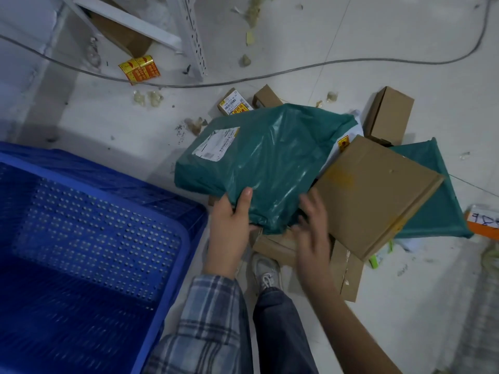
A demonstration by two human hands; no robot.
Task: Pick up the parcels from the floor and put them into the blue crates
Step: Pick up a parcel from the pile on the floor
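A big green plastic parcel (264, 155) with a white label lies on top of the pile on the floor. My left hand (229, 225) grips its near left corner, thumb on top. My right hand (313, 225), blurred, is at its near right edge with fingers spread; I cannot tell whether it holds the bag. A flat brown box (378, 193) leans beside that hand. A second green parcel (437, 201) lies under the box. The blue crate (186, 238) stands at lower left, perforated and with nothing seen inside.
Small cardboard boxes (388, 117) lie behind the pile, and flattened cardboard (348, 271) sits under it. A grey cable (270, 75) runs across the floor. A white metal rack leg (193, 36) stands at the back. My shoe (267, 271) is near the pile.
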